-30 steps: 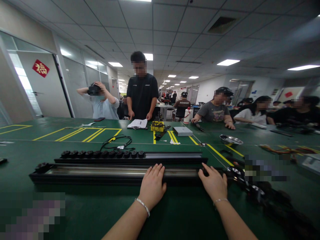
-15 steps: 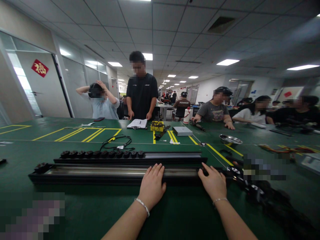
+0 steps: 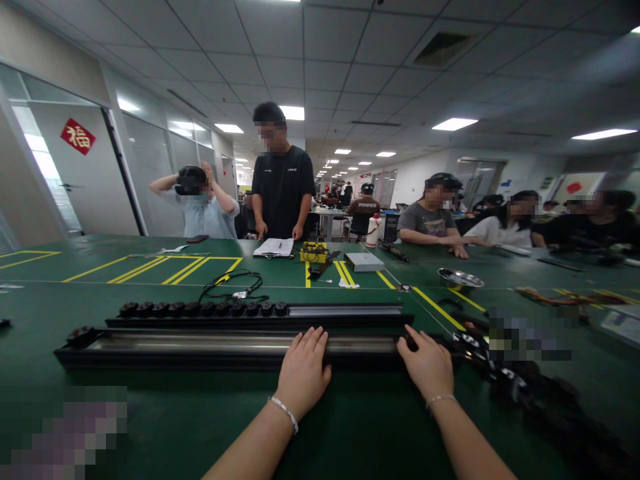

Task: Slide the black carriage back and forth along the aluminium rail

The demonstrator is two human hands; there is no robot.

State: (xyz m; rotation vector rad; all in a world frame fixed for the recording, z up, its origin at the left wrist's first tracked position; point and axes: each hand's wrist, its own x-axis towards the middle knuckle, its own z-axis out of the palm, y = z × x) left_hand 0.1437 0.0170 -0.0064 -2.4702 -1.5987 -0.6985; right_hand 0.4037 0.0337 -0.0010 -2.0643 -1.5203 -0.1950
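Note:
A long black rail with a silver channel (image 3: 200,345) lies across the green table (image 3: 150,413) in front of me. My left hand (image 3: 303,373) rests flat on its near edge, fingers stretched out over the channel. My right hand (image 3: 427,365) lies open at the rail's right end, fingertips touching it. Behind it lies a second black rail (image 3: 250,313) with a row of several black knobs (image 3: 200,309) on its left half. Both wrists wear thin bracelets.
A heap of black parts (image 3: 520,390) lies right of my right hand. Farther back are a black cable (image 3: 233,283), a yellow box (image 3: 314,252), a grey box (image 3: 364,261), papers (image 3: 274,247) and a metal bowl (image 3: 460,278). Several people sit or stand along the far edge.
My hands have stayed where they were on the rail. The view has shifted slightly, and a seated person at the far right has drawn an arm in.

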